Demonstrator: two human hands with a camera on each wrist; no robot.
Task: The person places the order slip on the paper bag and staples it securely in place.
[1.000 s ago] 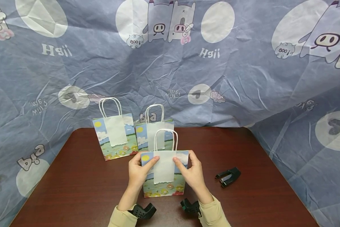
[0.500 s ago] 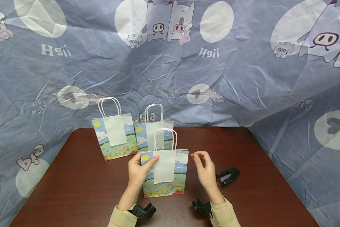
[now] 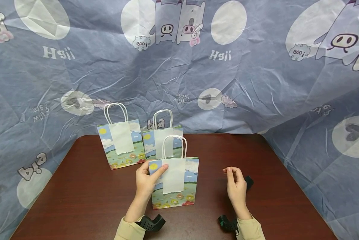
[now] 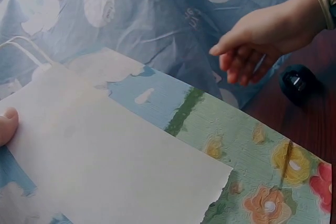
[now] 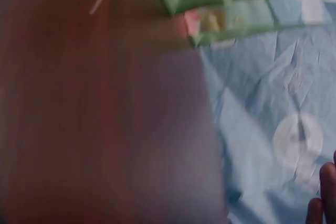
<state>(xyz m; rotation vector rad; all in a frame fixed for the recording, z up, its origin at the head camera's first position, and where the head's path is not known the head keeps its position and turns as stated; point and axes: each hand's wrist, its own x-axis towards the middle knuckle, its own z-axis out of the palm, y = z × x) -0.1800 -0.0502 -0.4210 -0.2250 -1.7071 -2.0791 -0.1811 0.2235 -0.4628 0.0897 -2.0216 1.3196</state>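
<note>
Head view: the front bag [image 3: 174, 198] is pinched by the left hand [image 3: 147, 180], likely for steadiness; nothing seems gripped by the right hand [image 3: 236, 188].

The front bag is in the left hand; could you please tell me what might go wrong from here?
The left hand alone grips the front bag by one side, so the bag might tip. The right hand partly hides the stapler from the head view and might knock it.
</note>
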